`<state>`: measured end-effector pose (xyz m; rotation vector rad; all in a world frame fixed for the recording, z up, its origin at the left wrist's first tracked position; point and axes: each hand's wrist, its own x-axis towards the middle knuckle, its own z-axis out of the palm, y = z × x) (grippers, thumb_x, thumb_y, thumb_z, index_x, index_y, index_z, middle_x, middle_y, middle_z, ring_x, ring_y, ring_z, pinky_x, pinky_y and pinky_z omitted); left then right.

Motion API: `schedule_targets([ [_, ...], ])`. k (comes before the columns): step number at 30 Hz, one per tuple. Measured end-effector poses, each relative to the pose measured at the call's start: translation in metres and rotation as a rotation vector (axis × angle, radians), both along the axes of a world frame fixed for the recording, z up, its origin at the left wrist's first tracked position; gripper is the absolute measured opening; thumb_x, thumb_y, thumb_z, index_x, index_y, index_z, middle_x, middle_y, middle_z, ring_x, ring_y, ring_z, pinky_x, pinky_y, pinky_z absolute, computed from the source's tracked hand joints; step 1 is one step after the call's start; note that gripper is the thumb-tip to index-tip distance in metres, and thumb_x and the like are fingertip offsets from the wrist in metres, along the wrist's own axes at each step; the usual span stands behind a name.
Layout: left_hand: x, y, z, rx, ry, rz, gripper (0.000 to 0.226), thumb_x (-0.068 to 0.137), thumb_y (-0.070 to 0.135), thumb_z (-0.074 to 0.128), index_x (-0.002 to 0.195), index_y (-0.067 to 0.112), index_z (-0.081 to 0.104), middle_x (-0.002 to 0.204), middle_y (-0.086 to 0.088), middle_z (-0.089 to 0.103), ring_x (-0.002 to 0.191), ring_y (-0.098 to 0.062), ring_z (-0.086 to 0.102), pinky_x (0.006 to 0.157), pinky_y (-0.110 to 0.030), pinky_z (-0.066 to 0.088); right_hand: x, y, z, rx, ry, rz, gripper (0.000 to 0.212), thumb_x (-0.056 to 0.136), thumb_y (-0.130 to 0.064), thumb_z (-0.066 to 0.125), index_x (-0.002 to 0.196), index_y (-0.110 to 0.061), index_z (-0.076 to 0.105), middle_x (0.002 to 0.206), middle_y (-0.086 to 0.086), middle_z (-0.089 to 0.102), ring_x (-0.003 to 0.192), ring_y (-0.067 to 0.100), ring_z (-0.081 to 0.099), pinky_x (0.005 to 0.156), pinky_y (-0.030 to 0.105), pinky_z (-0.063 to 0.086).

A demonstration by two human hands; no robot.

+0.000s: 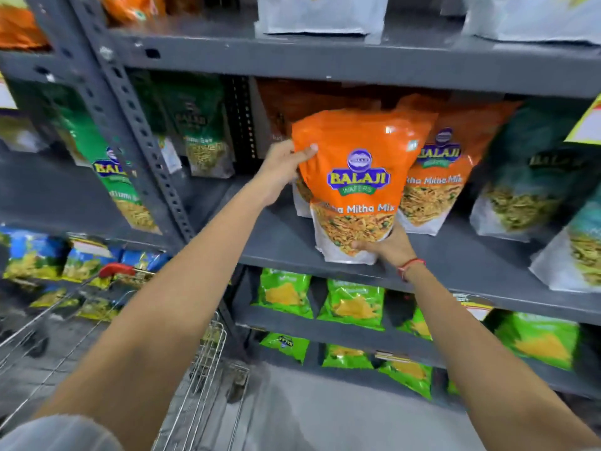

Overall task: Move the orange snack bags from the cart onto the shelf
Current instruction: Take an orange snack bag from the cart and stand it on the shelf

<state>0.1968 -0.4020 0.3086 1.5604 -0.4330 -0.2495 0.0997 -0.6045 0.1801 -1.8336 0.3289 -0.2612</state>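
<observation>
Both hands are gripping one orange snack bag [356, 177]: the left hand [286, 167] is pinching its upper left edge, the right hand [383, 245] is cupping its bottom corner. The bag is standing upright at the front of the grey shelf [455, 255], just beside another orange bag [435, 177]. The wire cart [201, 369] is standing lower left.

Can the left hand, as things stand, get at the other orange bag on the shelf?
Probably not. The left hand grips the held orange bag, which covers the way to the second orange bag on the shelf.
</observation>
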Motion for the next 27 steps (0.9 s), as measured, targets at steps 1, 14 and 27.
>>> schedule_targets([
  [1, 0.002, -0.007, -0.001, 0.037, 0.023, -0.030, 0.009, 0.090, 0.020, 0.056, 0.083, 0.016, 0.060, 0.075, 0.003, 0.069, 0.064, -0.006, 0.064, 0.060, -0.023, 0.053, -0.002, -0.006, -0.009, 0.018, 0.021, -0.010, 0.079, 0.047, -0.021, 0.091, 0.116, -0.010, 0.054, 0.119, 0.010, 0.065, 0.108, 0.022, 0.061, 0.099, 0.046, 0.049],
  [14, 0.018, -0.015, 0.000, -0.026, 0.033, 0.072, 0.026, 0.089, 0.030, 0.056, 0.110, 0.015, 0.058, 0.117, -0.008, 0.065, 0.107, -0.020, 0.063, 0.091, -0.033, 0.053, 0.001, -0.002, -0.024, 0.157, -0.013, -0.125, 0.087, 0.062, -0.015, 0.085, 0.135, -0.016, 0.038, 0.133, 0.005, 0.053, 0.123, 0.021, 0.050, 0.102, 0.037, 0.043],
  [27, -0.056, 0.167, -0.136, 0.009, 0.293, 0.392, 0.012, 0.089, 0.012, 0.056, 0.081, 0.018, 0.063, 0.059, 0.011, 0.071, 0.057, 0.001, 0.065, 0.056, -0.013, 0.048, -0.022, 0.196, -0.033, 0.269, -0.060, -0.020, 0.013, 0.073, -0.024, 0.073, 0.080, -0.023, 0.062, 0.078, -0.003, 0.064, 0.075, 0.007, 0.061, 0.079, 0.043, 0.053],
])
